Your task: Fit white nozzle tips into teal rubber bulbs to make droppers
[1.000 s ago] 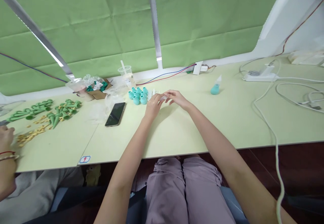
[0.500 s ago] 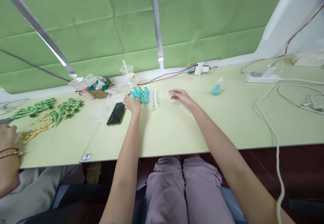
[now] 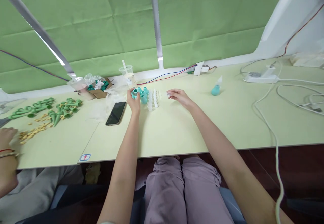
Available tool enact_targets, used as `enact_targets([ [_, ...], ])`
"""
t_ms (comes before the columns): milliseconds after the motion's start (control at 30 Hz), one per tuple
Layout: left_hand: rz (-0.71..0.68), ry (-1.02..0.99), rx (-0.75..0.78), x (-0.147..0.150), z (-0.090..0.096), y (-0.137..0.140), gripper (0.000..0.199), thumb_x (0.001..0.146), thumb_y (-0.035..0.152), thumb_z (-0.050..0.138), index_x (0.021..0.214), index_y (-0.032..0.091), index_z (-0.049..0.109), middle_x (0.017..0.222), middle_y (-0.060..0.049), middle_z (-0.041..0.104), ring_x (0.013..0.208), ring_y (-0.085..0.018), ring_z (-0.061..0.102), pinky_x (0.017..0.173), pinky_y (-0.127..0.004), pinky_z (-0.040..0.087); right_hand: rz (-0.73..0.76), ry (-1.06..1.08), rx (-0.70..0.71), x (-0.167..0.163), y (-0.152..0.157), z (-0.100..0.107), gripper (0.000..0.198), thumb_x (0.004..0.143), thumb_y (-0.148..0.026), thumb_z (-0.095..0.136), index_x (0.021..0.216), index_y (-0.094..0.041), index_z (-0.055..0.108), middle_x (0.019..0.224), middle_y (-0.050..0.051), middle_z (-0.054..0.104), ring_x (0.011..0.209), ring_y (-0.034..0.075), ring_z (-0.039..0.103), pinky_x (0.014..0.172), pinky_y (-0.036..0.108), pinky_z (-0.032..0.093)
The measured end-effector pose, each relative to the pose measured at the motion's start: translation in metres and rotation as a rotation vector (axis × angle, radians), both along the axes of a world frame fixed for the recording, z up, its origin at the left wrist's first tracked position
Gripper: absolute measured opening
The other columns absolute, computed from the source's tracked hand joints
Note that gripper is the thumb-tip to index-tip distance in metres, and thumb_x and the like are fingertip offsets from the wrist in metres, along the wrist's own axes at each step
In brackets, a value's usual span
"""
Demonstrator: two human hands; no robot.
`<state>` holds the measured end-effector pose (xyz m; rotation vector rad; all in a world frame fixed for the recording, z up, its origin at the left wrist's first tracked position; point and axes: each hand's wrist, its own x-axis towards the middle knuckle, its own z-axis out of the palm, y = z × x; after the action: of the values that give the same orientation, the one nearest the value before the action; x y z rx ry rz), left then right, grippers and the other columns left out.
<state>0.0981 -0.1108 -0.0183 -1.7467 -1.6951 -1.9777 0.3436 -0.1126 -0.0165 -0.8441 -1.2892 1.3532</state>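
My left hand has its fingers wrapped round a teal rubber bulb with an open neck, at the near left of a cluster of similar bulbs. Right of the cluster stand rows of small translucent white nozzle pieces and white connectors. My right hand is just right of these rows, its fingertips pinched on a small white plastic piece partly hidden by the fingers. Farther right, a teal bulb with a clear pointed tip stands upright on the table.
A phone lies left of my left hand, beside a crumpled plastic bag. Behind are a drink cup with a straw and a cardboard box. Green parts lie near another person's hand. A white cable crosses the right.
My left hand has closed round a teal bulb and raised it slightly from the cluster. My right hand has shifted slightly left with the small white piece.
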Motion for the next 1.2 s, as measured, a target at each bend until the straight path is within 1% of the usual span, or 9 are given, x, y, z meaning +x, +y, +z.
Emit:
enact_targets([
  [100,-0.151,0.07,-0.018,0.023,0.009,-0.01,0.025,0.076,0.031,0.061,0.097,0.018,0.062,0.094,-0.004,0.061,0.086,-0.015,0.058,0.079,-0.026,0.046,0.002,0.04,0.044,0.0,0.0,0.001,0.038,0.057,-0.044,0.078,0.083,-0.018,0.066,0.088,0.003,0.067,0.073,0.011,0.06,0.082,0.028,0.049],
  [200,-0.259,0.248,-0.064,0.045,0.012,-0.021,0.025,0.072,0.032,0.066,0.093,0.02,0.067,0.094,-0.004,0.059,0.09,-0.016,0.057,0.083,-0.028,0.045,0.003,0.077,0.065,-0.002,-0.001,0.001,0.04,0.054,-0.044,0.08,0.081,-0.018,0.065,0.086,0.002,0.066,0.071,0.01,0.06,0.082,0.029,0.049],
  [267,-0.329,0.323,-0.088,0.055,0.01,-0.025,0.025,0.071,0.032,0.066,0.093,0.02,0.068,0.092,-0.004,0.059,0.088,-0.016,0.058,0.084,-0.029,0.045,0.013,0.083,0.086,-0.003,-0.002,0.001,0.04,0.054,-0.044,0.079,0.081,-0.019,0.064,0.087,0.001,0.066,0.072,0.01,0.061,0.082,0.029,0.05],
  [400,-0.414,0.365,-0.128,0.061,0.003,-0.024,0.026,0.074,0.036,0.064,0.093,0.019,0.067,0.094,-0.005,0.063,0.088,-0.017,0.059,0.082,-0.029,0.047,0.029,0.043,0.157,-0.005,-0.003,0.002,0.04,0.057,-0.045,0.078,0.085,-0.02,0.063,0.089,0.001,0.066,0.072,0.011,0.061,0.08,0.03,0.051],
  [567,-0.407,0.362,-0.18,0.062,-0.002,-0.022,0.027,0.077,0.035,0.062,0.098,0.018,0.063,0.097,-0.006,0.067,0.089,-0.018,0.062,0.084,-0.03,0.046,0.007,-0.032,0.199,-0.005,-0.004,0.005,0.039,0.056,-0.046,0.077,0.081,-0.018,0.065,0.083,0.001,0.066,0.067,0.012,0.061,0.073,0.029,0.052],
  [700,-0.392,0.383,-0.154,0.061,-0.004,-0.022,0.028,0.077,0.036,0.062,0.099,0.017,0.063,0.098,-0.007,0.067,0.091,-0.019,0.061,0.085,-0.032,0.045,0.0,-0.128,0.236,-0.006,-0.004,0.008,0.038,0.056,-0.046,0.076,0.078,-0.017,0.065,0.08,0.002,0.066,0.063,0.012,0.06,0.069,0.029,0.053],
  [900,-0.322,0.428,-0.136,0.063,-0.008,-0.024,0.029,0.079,0.04,0.06,0.096,0.017,0.065,0.093,-0.007,0.066,0.089,-0.02,0.059,0.083,-0.033,0.044,-0.04,-0.238,0.333,-0.007,-0.003,0.006,0.027,0.061,-0.037,0.072,0.078,-0.016,0.068,0.078,0.002,0.066,0.06,0.011,0.059,0.064,0.027,0.053],
  [1067,-0.285,0.487,-0.131,0.066,-0.007,-0.026,0.026,0.081,0.038,0.058,0.095,0.018,0.065,0.089,-0.007,0.066,0.086,-0.02,0.057,0.081,-0.033,0.043,-0.048,-0.291,0.35,-0.006,-0.005,0.007,0.022,0.062,-0.03,0.071,0.077,-0.014,0.07,0.068,0.002,0.065,0.054,0.011,0.057,0.059,0.027,0.051],
  [1200,-0.295,0.528,-0.135,0.067,-0.006,-0.027,0.022,0.081,0.034,0.059,0.094,0.017,0.066,0.089,-0.008,0.066,0.087,-0.02,0.057,0.081,-0.033,0.043,-0.051,-0.325,0.344,-0.006,-0.007,0.009,0.019,0.062,-0.029,0.071,0.075,-0.015,0.071,0.067,0.002,0.066,0.051,0.011,0.057,0.056,0.026,0.05],
])
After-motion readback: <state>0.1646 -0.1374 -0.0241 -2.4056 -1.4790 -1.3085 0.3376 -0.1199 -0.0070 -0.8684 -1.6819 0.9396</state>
